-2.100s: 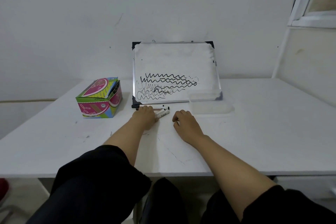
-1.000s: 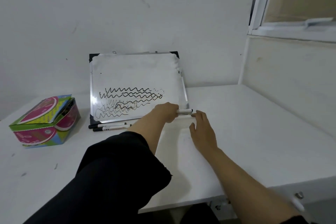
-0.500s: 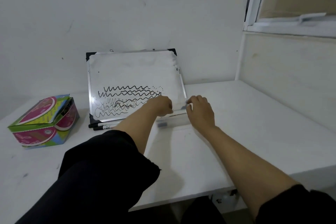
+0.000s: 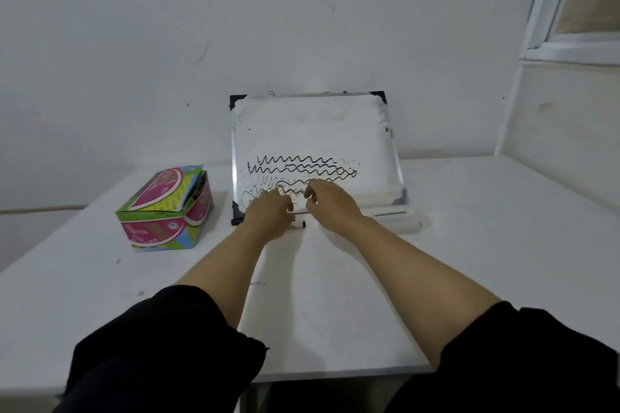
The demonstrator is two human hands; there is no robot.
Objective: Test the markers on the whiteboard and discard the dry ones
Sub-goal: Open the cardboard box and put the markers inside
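A colourful cardboard box [image 4: 166, 208], printed in pink, green and yellow, was seen at the left of the white table [image 4: 503, 245], its lid slightly ajar. To its right, a small whiteboard [image 4: 312, 131] with black corner caps was propped against the wall [image 4: 134, 43], and several rows of black wavy test lines [image 4: 302, 166] were drawn across its lower half, some dark and some faint.

At the foot of the whiteboard, markers [image 4: 300, 224] were laid on the table; only a black end at the board's lower left corner and a short black tip beside the left hand [image 4: 268, 216] could be made out, the rest being covered by that hand. The left hand was lowered over these markers with its fingers bent downward; whether a marker was actually grasped could not be told. Just to its right, the right hand [image 4: 330, 203] was held in front of the board's lower edge, its fingers curled and blurred, and nothing could be clearly seen in them, so its grip could not be told either.

Further right, a clear plastic tray [image 4: 399, 220] was set on the table against the board's lower right corner, with a dark thin line visible inside it. A window frame [image 4: 550, 27] was seen at the upper right.
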